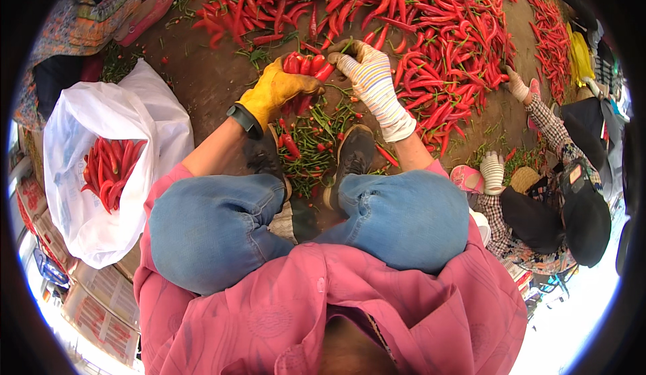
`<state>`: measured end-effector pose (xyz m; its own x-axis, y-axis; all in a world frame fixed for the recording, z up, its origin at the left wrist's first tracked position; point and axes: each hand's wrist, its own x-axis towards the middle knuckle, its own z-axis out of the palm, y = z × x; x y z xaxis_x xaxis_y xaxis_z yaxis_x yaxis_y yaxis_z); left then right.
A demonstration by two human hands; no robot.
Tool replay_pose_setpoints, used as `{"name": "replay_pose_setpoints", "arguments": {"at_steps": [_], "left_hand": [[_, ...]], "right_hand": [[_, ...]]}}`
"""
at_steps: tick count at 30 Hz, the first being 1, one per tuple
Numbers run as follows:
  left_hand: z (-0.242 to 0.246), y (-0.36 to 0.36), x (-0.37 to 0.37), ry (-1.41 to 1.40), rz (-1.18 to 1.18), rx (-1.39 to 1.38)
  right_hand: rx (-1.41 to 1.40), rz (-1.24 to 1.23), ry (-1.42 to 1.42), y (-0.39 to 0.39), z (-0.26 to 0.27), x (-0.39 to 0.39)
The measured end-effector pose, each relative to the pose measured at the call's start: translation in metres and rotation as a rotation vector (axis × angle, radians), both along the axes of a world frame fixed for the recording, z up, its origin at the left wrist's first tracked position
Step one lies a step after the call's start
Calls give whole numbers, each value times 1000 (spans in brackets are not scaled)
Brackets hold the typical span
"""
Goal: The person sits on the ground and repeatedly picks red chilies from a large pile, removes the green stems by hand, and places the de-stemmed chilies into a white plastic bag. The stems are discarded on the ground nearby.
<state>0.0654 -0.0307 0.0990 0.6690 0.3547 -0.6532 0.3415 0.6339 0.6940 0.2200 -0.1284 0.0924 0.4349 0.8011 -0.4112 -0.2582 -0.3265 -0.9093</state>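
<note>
My left hand [280,90], in a yellow glove, grips a bunch of red chili peppers [305,64]. Their cut or stemless ends face up and forward. Close against it, my right hand [366,75] wears a striped knit glove with soiled fingertips. Its thumb and fingers pinch a green stem [347,46], right beside one pepper [325,71] of the bunch. Below both hands, between my shoes, lies a heap of green stems [323,145] with red bits and a few peppers. A large pile of red chili peppers [444,37] spreads over the ground ahead.
An opened white sack [65,173] with peppers [113,168] inside stands at my left. On the right a co-worker [540,203] in striped gloves crouches at the pile's edge. Another person [86,22] sits at upper left. Farther right lies a second pepper pile [547,37].
</note>
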Motion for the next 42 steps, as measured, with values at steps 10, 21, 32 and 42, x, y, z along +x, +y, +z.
{"name": "replay_pose_setpoints", "arguments": {"at_steps": [10, 21, 32, 42], "left_hand": [[57, 34, -37, 160, -161, 608], [217, 52, -275, 1160, 93, 1117], [186, 42, -159, 310, 239, 1126], [27, 23, 3, -71, -529, 974]], "right_hand": [[-186, 203, 418, -49, -45, -1], [-649, 730, -1537, -8, -91, 83], [-174, 173, -594, -6, -51, 78], [41, 0, 212, 2, 8, -17]]}}
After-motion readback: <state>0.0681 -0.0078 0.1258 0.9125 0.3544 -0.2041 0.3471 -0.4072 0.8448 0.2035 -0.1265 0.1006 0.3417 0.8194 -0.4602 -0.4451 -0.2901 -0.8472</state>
